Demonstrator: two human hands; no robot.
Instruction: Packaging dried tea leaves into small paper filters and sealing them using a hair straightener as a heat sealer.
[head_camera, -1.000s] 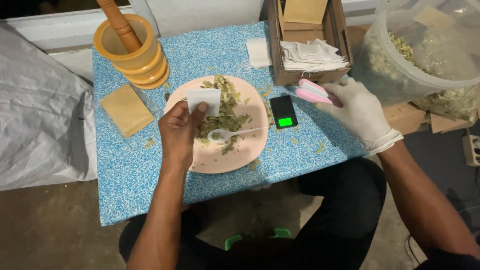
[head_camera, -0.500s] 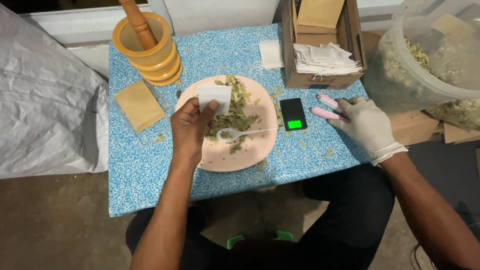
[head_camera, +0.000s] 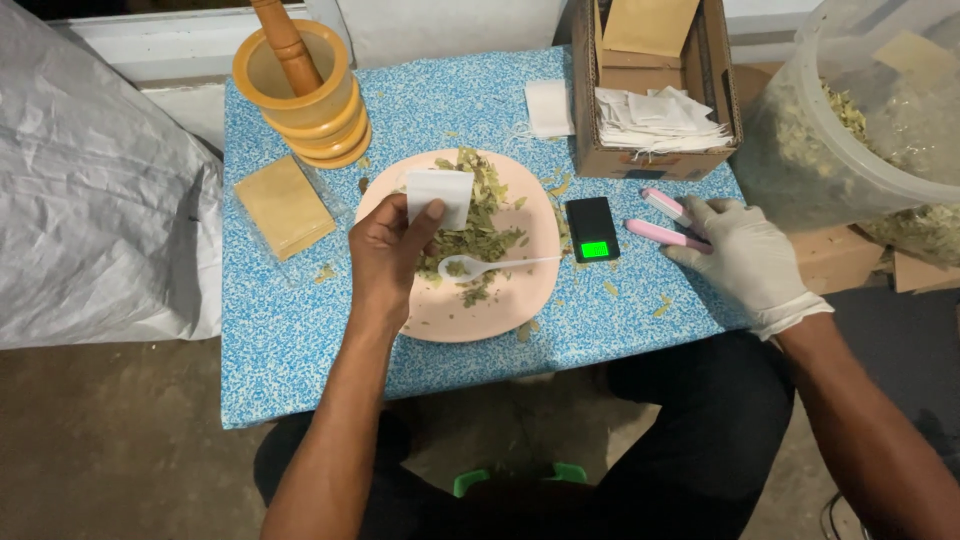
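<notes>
My bare left hand (head_camera: 385, 255) pinches a small white paper sachet (head_camera: 438, 195) above a pink plate (head_camera: 500, 310). The plate carries a heap of dried green leaves (head_camera: 480, 235) and a white plastic spoon (head_camera: 495, 265). My right hand (head_camera: 745, 255), in a white glove, rests on the blue patterned table (head_camera: 300, 350) with its fingers on a pink handheld tool (head_camera: 665, 222) whose two arms are spread apart. A small black scale with a green lit display (head_camera: 592, 230) sits between the plate and the pink tool.
A wooden mortar with pestle (head_camera: 300, 90) stands at the back left, a tan packet (head_camera: 283, 205) in front of it. A cardboard box of white sachets (head_camera: 655, 115) sits at the back right, a loose white sachet (head_camera: 549, 107) beside it. A clear tub of dried leaves (head_camera: 880, 110) stands right.
My gloved right hand has lowered the pink tool onto the table beside the scale. The left hand keeps the sachet over the plate. The camera view has shifted slightly.
</notes>
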